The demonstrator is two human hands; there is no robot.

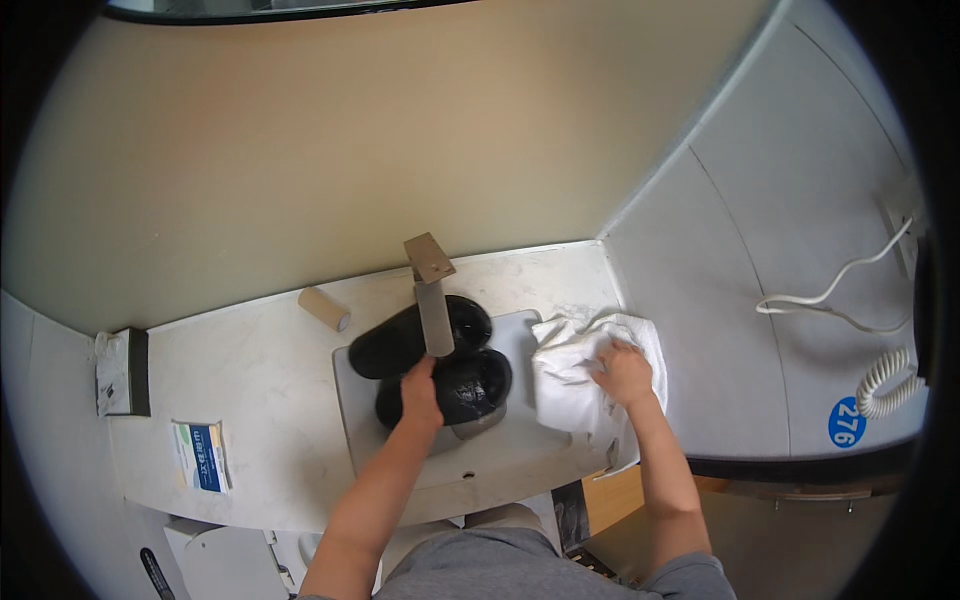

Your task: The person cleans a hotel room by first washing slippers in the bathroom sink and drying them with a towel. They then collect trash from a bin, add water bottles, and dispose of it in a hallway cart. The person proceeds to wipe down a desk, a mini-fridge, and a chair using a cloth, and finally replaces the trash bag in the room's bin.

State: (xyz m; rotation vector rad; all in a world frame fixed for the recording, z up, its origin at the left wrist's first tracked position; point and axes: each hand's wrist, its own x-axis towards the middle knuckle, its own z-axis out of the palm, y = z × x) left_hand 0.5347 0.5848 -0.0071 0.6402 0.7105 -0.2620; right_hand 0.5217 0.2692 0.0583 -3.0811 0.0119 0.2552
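Observation:
Two black slippers lie side by side in the white sink, under the tap (435, 315). My left hand (422, 395) is closed on the nearer slipper (470, 388), whose surface looks wet. Just beyond it, the farther slipper (385, 342) is partly covered by the tap's spout. To the right, my right hand (625, 373) has its fingers curled into a crumpled white towel (565, 375). This towel lies over the sink's right side and the counter, with one end hanging over the front edge.
The sink's rim (345, 400) is set in a pale counter (260, 390). A cardboard tube (325, 309) lies behind it at left. Farther left are a flat packet (201, 457) and a dark box (125, 372). A white coiled cord (885, 385) hangs at the right wall.

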